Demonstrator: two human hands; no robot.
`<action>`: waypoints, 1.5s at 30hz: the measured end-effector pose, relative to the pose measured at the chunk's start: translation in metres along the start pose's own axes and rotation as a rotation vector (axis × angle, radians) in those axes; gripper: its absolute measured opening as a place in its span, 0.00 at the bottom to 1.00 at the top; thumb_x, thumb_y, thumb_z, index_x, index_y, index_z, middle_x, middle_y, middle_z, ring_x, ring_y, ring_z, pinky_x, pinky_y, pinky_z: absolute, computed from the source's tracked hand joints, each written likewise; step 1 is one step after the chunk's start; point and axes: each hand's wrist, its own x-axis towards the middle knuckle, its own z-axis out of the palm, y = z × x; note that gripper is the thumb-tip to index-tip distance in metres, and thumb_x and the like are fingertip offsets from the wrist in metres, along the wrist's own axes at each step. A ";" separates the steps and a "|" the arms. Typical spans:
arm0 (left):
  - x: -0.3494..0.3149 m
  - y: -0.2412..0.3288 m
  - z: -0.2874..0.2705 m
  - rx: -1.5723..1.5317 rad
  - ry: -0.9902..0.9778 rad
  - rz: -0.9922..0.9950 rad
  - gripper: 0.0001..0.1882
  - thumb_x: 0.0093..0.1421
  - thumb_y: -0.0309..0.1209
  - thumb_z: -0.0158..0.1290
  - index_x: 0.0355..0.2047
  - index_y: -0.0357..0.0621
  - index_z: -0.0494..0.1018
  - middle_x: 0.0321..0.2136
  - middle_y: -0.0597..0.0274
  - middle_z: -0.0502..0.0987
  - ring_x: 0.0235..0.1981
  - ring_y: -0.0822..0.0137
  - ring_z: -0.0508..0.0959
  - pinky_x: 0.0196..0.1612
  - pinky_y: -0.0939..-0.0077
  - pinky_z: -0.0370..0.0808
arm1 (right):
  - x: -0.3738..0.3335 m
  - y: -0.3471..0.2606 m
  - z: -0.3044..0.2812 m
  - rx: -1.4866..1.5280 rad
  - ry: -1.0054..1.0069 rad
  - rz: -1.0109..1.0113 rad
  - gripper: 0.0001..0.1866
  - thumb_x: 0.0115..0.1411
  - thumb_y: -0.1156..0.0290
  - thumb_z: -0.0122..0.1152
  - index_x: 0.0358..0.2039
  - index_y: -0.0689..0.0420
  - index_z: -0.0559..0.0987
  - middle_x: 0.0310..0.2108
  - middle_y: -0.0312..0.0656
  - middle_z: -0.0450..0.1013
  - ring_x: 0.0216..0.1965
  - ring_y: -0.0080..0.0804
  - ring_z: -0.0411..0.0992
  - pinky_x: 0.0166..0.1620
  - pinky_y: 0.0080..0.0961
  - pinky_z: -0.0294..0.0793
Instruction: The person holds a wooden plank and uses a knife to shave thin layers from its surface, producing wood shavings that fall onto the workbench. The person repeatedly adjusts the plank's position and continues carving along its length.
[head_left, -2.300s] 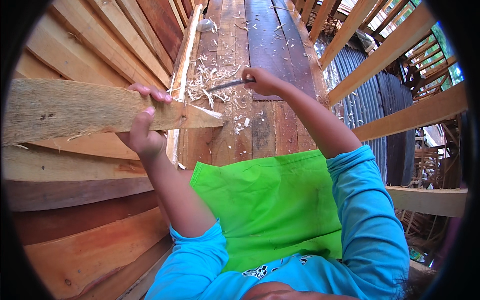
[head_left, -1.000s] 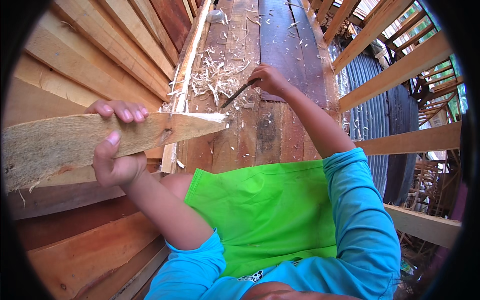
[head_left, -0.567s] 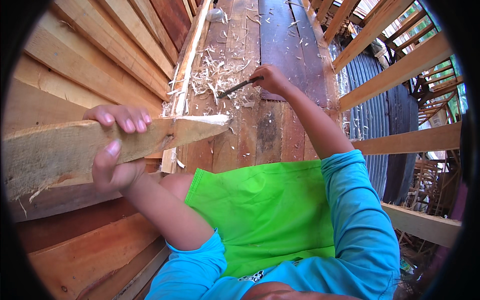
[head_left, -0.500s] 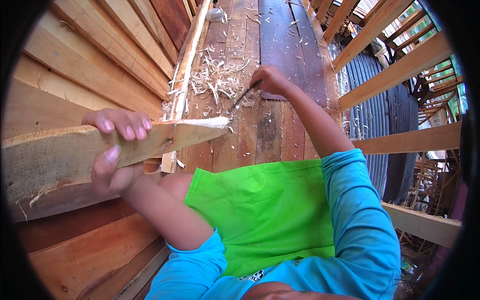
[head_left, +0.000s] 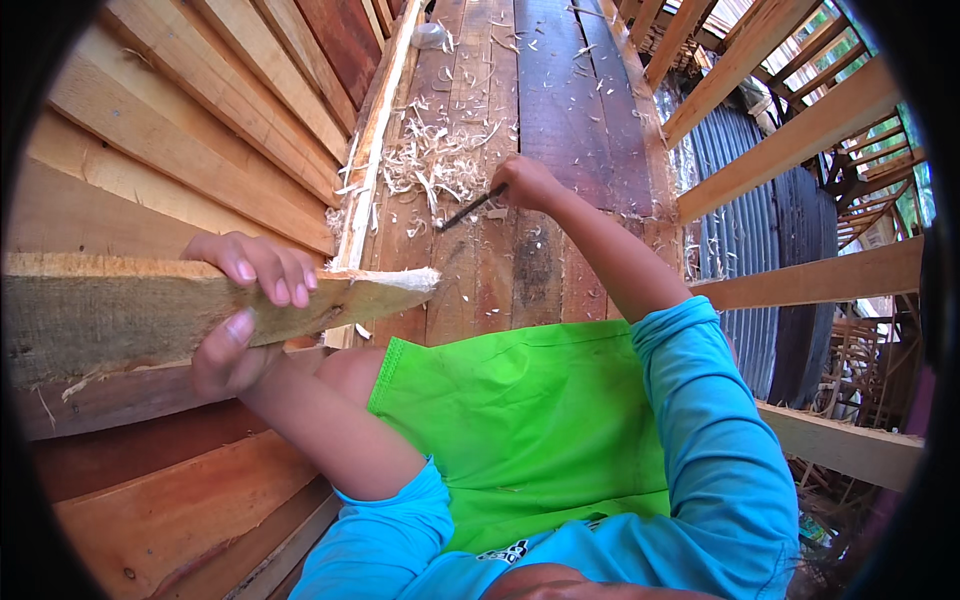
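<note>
My left hand (head_left: 250,290) is wrapped round a thick wooden beam (head_left: 120,310), thumb below and fingers over the top edge. The beam comes in from the left rim and ends in a tapered tip with a pale, freshly cut top edge (head_left: 400,278). Beyond and to the right of that tip, my right hand (head_left: 530,183) is closed on a dark, narrow knife-like tool (head_left: 466,211). The tool slants down to the left, apart from the beam. Its handle is hidden in my fist.
Curled wood shavings (head_left: 430,165) are heaped on the plank floor (head_left: 490,290). Stacked boards (head_left: 200,120) lean along the left. At right are wooden rails (head_left: 800,140) and a corrugated metal sheet (head_left: 735,180). A small clear container (head_left: 430,36) stands at the far end.
The beam's tip has dropped nearer to me and slightly left, with my left hand shifting along. My right hand has come a little nearer and left, with the dark tool more level.
</note>
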 end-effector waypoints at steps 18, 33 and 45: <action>-0.007 -0.004 -0.006 -0.023 0.155 0.000 0.21 0.44 0.31 0.46 0.40 0.37 0.61 0.27 0.52 0.67 0.29 0.61 0.69 0.40 0.61 0.67 | -0.010 -0.026 -0.046 0.090 -0.049 0.231 0.07 0.52 0.72 0.62 0.32 0.55 0.82 0.29 0.47 0.77 0.34 0.45 0.75 0.38 0.35 0.74; -0.003 -0.013 -0.005 -0.067 0.232 -0.014 0.21 0.43 0.32 0.48 0.39 0.39 0.63 0.27 0.54 0.66 0.30 0.61 0.68 0.42 0.63 0.66 | -0.093 -0.147 0.039 0.356 0.122 1.020 0.22 0.57 0.72 0.51 0.49 0.72 0.67 0.36 0.65 0.74 0.33 0.53 0.78 0.32 0.45 0.77; -0.006 -0.010 -0.006 -0.053 0.237 0.008 0.21 0.41 0.32 0.48 0.38 0.39 0.63 0.26 0.54 0.66 0.30 0.61 0.68 0.41 0.63 0.67 | -0.043 -0.200 0.061 0.730 0.090 0.829 0.13 0.53 0.69 0.56 0.26 0.70 0.75 0.18 0.51 0.73 0.20 0.35 0.73 0.25 0.36 0.71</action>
